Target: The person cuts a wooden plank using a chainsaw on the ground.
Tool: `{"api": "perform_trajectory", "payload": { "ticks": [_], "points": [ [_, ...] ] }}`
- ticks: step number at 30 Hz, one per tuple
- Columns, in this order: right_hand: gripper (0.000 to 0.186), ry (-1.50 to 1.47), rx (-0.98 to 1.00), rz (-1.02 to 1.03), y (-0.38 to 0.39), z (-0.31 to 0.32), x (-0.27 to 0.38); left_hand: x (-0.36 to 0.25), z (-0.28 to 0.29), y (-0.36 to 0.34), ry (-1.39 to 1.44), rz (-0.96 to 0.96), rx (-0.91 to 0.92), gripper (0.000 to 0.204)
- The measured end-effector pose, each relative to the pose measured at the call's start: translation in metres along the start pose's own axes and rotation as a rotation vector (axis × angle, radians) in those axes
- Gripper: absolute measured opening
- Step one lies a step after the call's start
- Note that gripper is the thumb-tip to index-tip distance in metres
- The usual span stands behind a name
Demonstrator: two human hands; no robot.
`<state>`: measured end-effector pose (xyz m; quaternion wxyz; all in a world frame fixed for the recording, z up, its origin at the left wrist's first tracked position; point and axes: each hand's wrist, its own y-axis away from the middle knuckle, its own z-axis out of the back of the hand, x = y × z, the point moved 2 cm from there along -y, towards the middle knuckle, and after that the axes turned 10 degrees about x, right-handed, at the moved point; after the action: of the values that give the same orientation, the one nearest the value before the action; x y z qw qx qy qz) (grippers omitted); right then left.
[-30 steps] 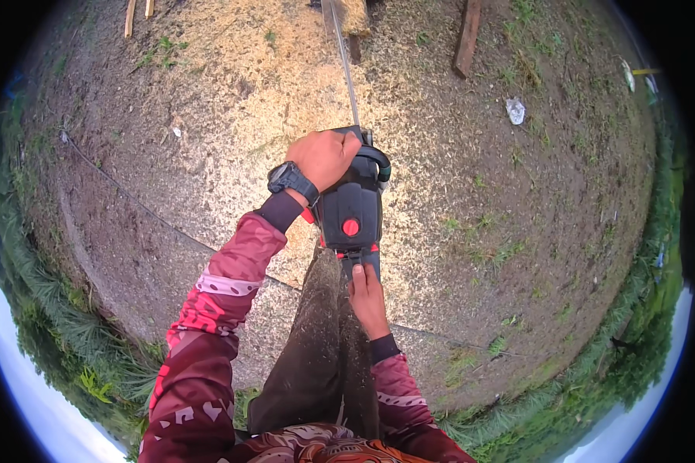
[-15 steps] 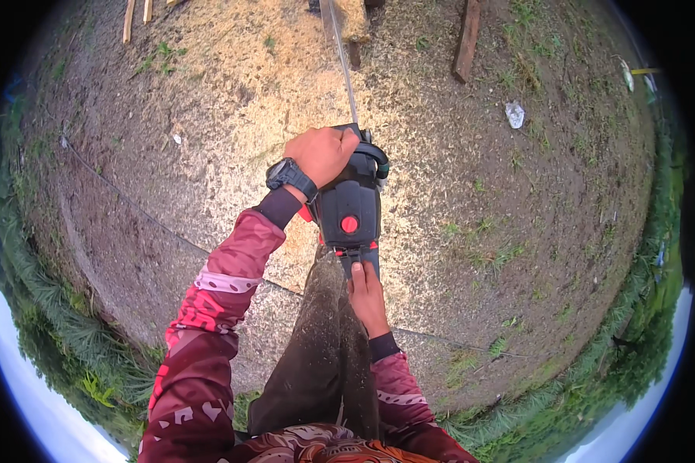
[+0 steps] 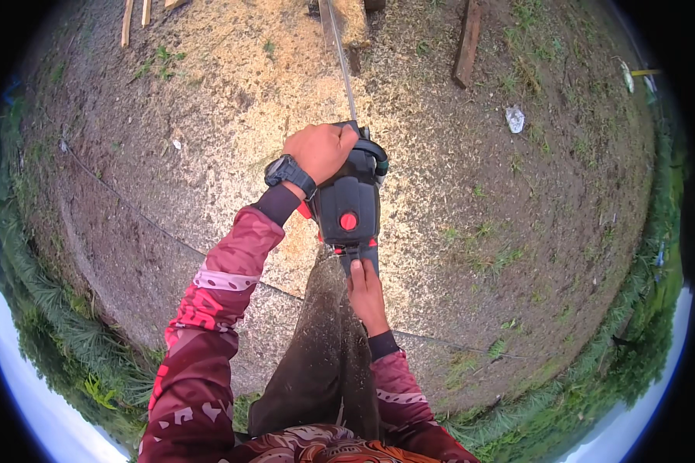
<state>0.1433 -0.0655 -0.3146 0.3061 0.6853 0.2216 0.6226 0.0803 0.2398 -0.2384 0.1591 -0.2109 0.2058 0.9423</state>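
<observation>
A black chainsaw with red parts (image 3: 346,202) hangs in front of my legs, its long thin guide bar (image 3: 343,65) pointing away from me. My left hand (image 3: 321,151), below a dark wristwatch (image 3: 289,176), is wrapped round the front handle. Behind the motor body, my right hand (image 3: 367,297) grips the rear handle, thumb on top; its other fingers are mostly hidden. At the top edge the bar runs alongside or into a pale piece of timber (image 3: 353,23) covered in sawdust; whether it is in the wood I cannot tell.
Sawdust (image 3: 247,116) covers the ground ahead and around my legs. A dark wooden beam (image 3: 467,45) lies at far right, pale wood strips (image 3: 127,23) at far left. A crumpled clear plastic piece (image 3: 515,118) lies to the right. A thin dark cable (image 3: 162,230) crosses the ground behind my legs.
The view has shifted very slightly, so the timber and beam sit a little lower. Both hands keep the same hold on the chainsaw.
</observation>
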Motion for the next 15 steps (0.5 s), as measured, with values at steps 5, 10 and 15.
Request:
{"api": "perform_trajectory", "payload": {
  "ticks": [5, 10, 15],
  "points": [
    [0.036, 0.065, -0.011, -0.002, -0.011, -0.001, 0.018, 0.002, 0.011, -0.015, -0.01, -0.004, 0.005, 0.051],
    [0.036, 0.043, -0.004, -0.008, -0.016, -0.001, 0.019, 0.003, 0.009, -0.019, 0.001, -0.01, -0.008, 0.05],
    [0.036, 0.014, 0.003, -0.011, -0.023, 0.0, 0.024, 0.005, 0.015, -0.029, -0.005, -0.016, 0.008, 0.051]
  ]
}}
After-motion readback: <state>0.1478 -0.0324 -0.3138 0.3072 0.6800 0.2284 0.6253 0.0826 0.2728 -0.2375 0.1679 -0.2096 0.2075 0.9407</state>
